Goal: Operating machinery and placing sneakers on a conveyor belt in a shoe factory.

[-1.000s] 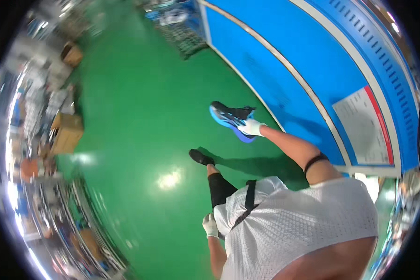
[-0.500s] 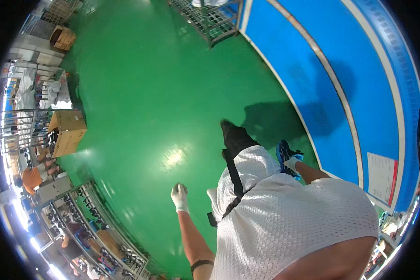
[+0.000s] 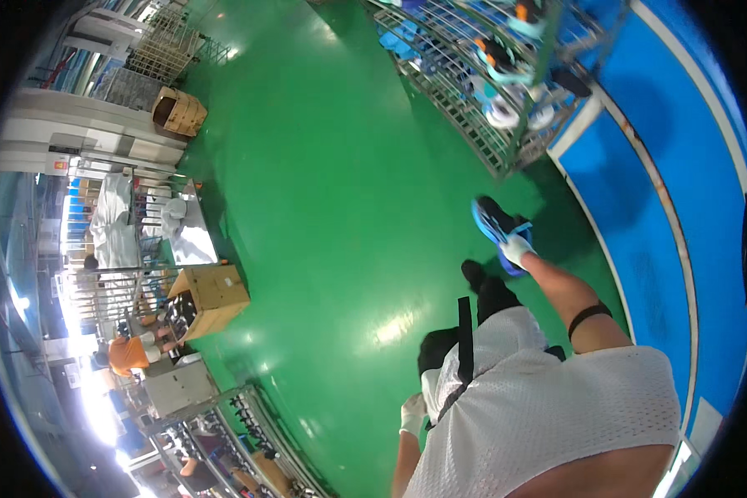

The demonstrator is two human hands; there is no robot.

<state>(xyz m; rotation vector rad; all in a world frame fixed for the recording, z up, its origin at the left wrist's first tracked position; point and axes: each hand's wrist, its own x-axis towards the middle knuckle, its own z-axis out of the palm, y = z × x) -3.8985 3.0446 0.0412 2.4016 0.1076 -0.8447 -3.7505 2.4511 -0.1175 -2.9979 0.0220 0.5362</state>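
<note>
A pair of blue and black sneakers [image 3: 488, 219] hangs from my right hand [image 3: 517, 249], which wears a white glove and is closed on them. They are out ahead of my right leg, above the green floor. My left hand [image 3: 412, 412], also in a white glove, is low beside my left hip near the white mesh garment [image 3: 548, 398]. Its fingers look curled, and I see nothing in them.
A metal rack cart [image 3: 506, 141] loaded with several shoes stands ahead on the right, next to the blue surface [image 3: 639, 174] with pale borders. Along the left are an open cardboard box [image 3: 216, 299], a person in orange [image 3: 128, 355], wire racks and shoe shelves [image 3: 249, 452].
The rack cart, box and shelves are closer as I walk forward. My right hand has swung ahead with the sneakers; my left hand has swung back to my hip.
</note>
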